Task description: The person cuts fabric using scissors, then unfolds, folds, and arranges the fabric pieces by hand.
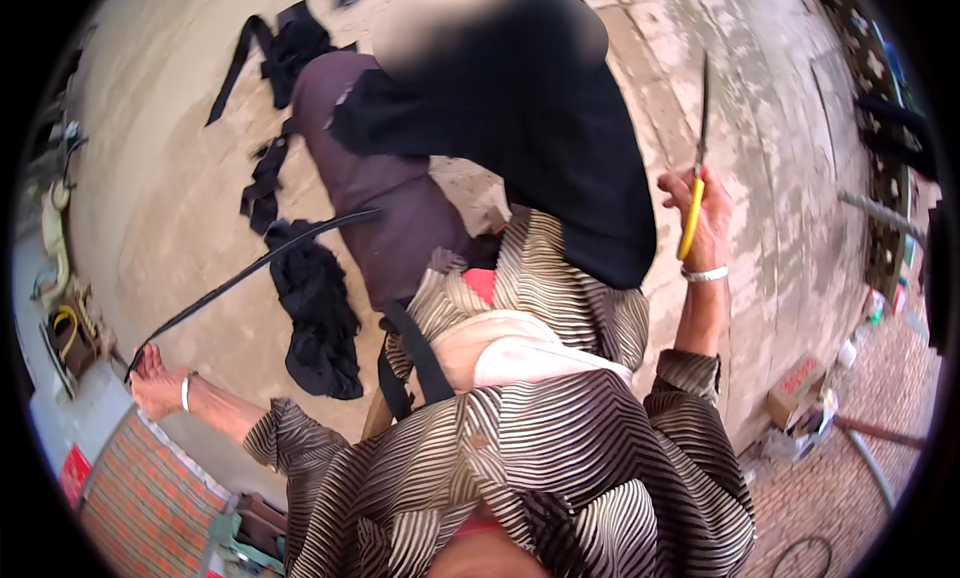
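Out to the left, my left hand (pixel 160 386) is closed on one end of a long, narrow black fabric strip (pixel 255 263). The strip stretches up toward my knee. On the right, my right hand (pixel 708 223) grips scissors (pixel 692 213) by their yellow handles, with the dark blades pointing away from me. The blades look closed together. A large piece of black cloth (pixel 590 168) lies over my lap and one leg. My other leg shows in dark purple-brown trousers (pixel 390 208). Neither hand touches the cloth on my lap.
A crumpled black cloth (pixel 315 313) and black scraps (pixel 265 183) lie on the concrete floor (pixel 190 198) at left, with more black cloth (pixel 295 53) farther off. A cardboard box (pixel 797 390) stands at right by brick paving (pixel 800 508). Part of the top is blurred.
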Motion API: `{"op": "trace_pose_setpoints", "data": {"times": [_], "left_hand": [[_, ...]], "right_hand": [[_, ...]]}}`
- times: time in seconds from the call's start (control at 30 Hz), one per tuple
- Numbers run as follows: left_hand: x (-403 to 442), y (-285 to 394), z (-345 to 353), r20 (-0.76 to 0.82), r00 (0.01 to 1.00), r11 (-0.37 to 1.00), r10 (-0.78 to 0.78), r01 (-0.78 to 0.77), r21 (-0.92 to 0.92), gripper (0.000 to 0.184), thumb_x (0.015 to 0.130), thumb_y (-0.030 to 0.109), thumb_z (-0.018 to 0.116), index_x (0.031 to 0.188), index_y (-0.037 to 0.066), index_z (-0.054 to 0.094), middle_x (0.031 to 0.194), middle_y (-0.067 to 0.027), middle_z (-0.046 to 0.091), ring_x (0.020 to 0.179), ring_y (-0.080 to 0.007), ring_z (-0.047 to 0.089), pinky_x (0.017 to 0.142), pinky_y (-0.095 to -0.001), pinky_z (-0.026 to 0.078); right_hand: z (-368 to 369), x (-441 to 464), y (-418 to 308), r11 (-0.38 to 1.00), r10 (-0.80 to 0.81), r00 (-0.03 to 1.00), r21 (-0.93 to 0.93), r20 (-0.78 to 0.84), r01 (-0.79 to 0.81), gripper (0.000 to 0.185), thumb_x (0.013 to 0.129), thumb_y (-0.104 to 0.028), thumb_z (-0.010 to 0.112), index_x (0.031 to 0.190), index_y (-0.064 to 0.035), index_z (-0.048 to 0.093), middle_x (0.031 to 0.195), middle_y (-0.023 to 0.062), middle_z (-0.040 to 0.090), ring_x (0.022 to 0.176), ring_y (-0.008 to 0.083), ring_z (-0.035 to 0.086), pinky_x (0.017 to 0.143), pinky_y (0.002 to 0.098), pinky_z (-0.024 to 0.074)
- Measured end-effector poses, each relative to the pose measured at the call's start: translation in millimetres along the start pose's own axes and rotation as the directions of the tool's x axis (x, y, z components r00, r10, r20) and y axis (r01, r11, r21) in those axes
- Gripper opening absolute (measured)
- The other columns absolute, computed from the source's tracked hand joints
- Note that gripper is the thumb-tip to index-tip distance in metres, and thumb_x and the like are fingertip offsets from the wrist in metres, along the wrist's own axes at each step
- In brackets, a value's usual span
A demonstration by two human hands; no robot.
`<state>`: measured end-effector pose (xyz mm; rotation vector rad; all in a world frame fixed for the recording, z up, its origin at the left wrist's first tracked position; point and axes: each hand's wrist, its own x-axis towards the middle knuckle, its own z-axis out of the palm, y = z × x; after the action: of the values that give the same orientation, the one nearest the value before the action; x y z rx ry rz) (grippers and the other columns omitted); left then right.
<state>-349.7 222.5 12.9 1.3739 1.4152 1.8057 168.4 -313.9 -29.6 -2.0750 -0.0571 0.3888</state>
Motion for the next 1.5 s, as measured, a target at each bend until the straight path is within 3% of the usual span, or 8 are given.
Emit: {"op": "trace_pose_setpoints", "data": {"times": [0.13, 0.2, 0.47, 0.6, 0.77, 1.1, 1.27, 1.5], "left_hand": [[-92, 47, 66, 0.132, 0.976, 0.839, 0.173, -0.217, 0.498, 0.037, 0.086, 0.023, 0.061, 0.097, -0.012, 0.057, 0.083, -0.0246, 0.066, 0.073, -0.0328, 0.068, 0.068, -0.0381, 0.058], [-107, 45, 81, 0.602, 0.793, 0.250, 0.094, -0.604, 0.757, 0.039, 0.084, 0.024, 0.067, 0.109, -0.005, 0.058, 0.094, -0.0198, 0.068, 0.085, -0.0304, 0.068, 0.074, -0.0389, 0.055], [-270, 120, 196, 0.899, -0.106, 0.569, 0.426, -0.741, -0.357, 0.074, 0.071, 0.018, 0.078, 0.135, 0.003, 0.045, 0.136, -0.0170, 0.049, 0.126, -0.0348, 0.046, 0.106, -0.0431, 0.037], [-318, 118, 222, 0.889, -0.336, 0.496, 0.311, -0.741, -0.453, 0.090, 0.063, 0.021, 0.081, 0.140, 0.005, 0.039, 0.142, -0.0154, 0.042, 0.133, -0.0335, 0.039, 0.113, -0.0467, 0.027], [-327, 95, 241, 0.914, -0.279, 0.410, 0.294, -0.827, -0.385, 0.082, 0.064, 0.009, 0.075, 0.136, 0.002, 0.039, 0.129, -0.0159, 0.049, 0.123, -0.0307, 0.046, 0.110, -0.0452, 0.030], [-314, 81, 266, 0.835, -0.288, 0.236, 0.469, -0.870, -0.433, 0.040, 0.061, -0.006, 0.062, 0.099, 0.005, 0.056, 0.085, -0.0067, 0.054, 0.086, -0.0256, 0.055, 0.082, -0.0362, 0.043], [-280, 95, 281, 0.842, 0.253, 0.731, 0.476, -0.646, -0.219, 0.026, 0.067, -0.008, 0.060, 0.090, 0.005, 0.062, 0.085, -0.0106, 0.066, 0.084, -0.0322, 0.063, 0.074, -0.0378, 0.048], [-202, 174, 311, 0.631, 0.541, 0.802, 0.556, -0.547, -0.239, 0.020, 0.077, -0.008, 0.060, 0.091, 0.005, 0.067, 0.077, -0.0036, 0.066, 0.071, -0.0108, 0.061, 0.066, -0.0252, 0.048]], "right_hand": [[-18, -8, 15, 0.991, 0.029, 0.999, 0.130, 0.014, -0.031, 0.020, 0.082, -0.014, 0.071, 0.091, -0.0003, 0.061, 0.081, 0.0057, 0.065, 0.069, 0.0111, 0.060, 0.062, 0.0251, 0.0515], [-22, -15, 19, 0.985, 0.093, 0.996, 0.144, 0.018, -0.095, 0.020, 0.083, -0.017, 0.070, 0.090, -0.0011, 0.060, 0.082, 0.0058, 0.066, 0.070, 0.0115, 0.061, 0.061, 0.0248, 0.0513], [-23, -49, 26, 0.972, 0.209, 0.967, 0.077, 0.144, -0.221, 0.029, 0.084, -0.026, 0.072, 0.086, -0.0011, 0.059, 0.076, 0.0056, 0.064, 0.070, 0.0117, 0.059, 0.066, 0.0262, 0.0490], [-4, -63, 21, 0.996, 0.088, 0.989, -0.045, 0.119, -0.083, 0.039, 0.079, -0.027, 0.078, 0.080, -0.0034, 0.047, 0.067, -0.0009, 0.040, 0.063, 0.0111, 0.037, 0.056, 0.0277, 0.0364], [11, -58, 29, 0.999, -0.006, 0.998, -0.033, 0.066, 0.008, 0.021, 0.074, 0.003, 0.064, 0.081, -0.0025, 0.044, 0.069, 0.0003, 0.042, 0.067, 0.0099, 0.038, 0.059, 0.0258, 0.0378], [-38, -2, -17, 0.914, -0.376, 0.926, 0.151, -0.037, 0.377, 0.007, 0.076, -0.003, 0.056, 0.078, 0.0002, 0.050, 0.076, 0.0019, 0.046, 0.066, 0.0119, 0.045, 0.059, 0.0273, 0.0379], [-45, 46, -60, 0.823, -0.310, 0.951, 0.504, 0.010, 0.263, 0.008, 0.075, -0.001, 0.055, 0.076, 0.0006, 0.048, 0.078, 0.0020, 0.046, 0.075, 0.0128, 0.043, 0.073, 0.0236, 0.0363], [-55, 99, -118, 0.760, -0.486, 0.869, 0.539, 0.098, 0.364, 0.012, 0.073, -0.004, 0.060, 0.074, -0.0046, 0.049, 0.075, -0.0018, 0.044, 0.072, 0.0097, 0.040, 0.068, 0.0243, 0.0332]]}}
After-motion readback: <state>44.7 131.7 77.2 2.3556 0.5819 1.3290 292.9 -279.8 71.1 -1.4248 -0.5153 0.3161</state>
